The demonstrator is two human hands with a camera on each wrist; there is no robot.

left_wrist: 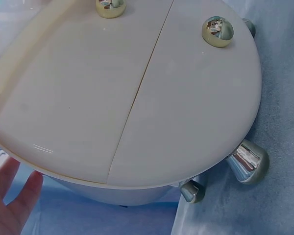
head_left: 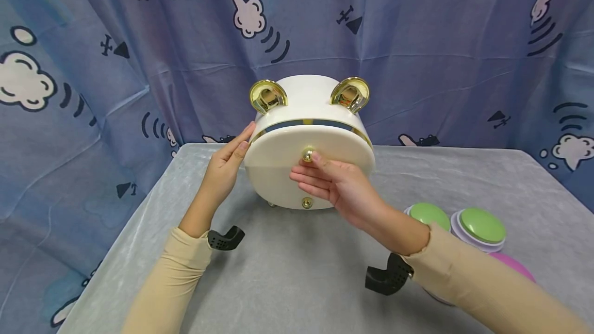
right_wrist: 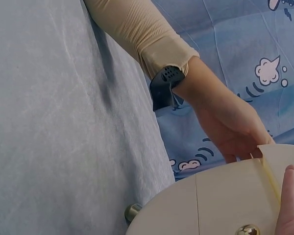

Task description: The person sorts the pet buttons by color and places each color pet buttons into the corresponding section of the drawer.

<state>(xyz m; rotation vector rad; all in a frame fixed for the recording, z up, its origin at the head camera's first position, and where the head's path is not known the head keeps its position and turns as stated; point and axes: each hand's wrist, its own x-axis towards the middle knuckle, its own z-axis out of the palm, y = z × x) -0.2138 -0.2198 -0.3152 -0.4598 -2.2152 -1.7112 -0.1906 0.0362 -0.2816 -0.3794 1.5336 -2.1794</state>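
A white rounded case (head_left: 278,179) with two gold ear shapes stands on the table, its front split by a seam into an upper and a lower panel. Each panel carries a gold knob. My left hand (head_left: 225,166) rests along the case's left side, fingers extended. In front of the upper panel is my right hand (head_left: 341,182), fingers mostly straight, with the thumb tip right at the upper knob (head_left: 308,154). That knob shows uncovered in the right wrist view, next to a finger (right_wrist: 290,196). The lower knob (head_left: 307,203) sits untouched below.
Round green-topped pieces (head_left: 482,224) with white bases and a magenta one (head_left: 512,266) sit on the right of the table, partly behind my right forearm. The grey cloth-covered table (head_left: 287,282) ends at a blue patterned curtain (head_left: 306,24). Black wrist mounts (head_left: 389,274) hang below both sleeves.
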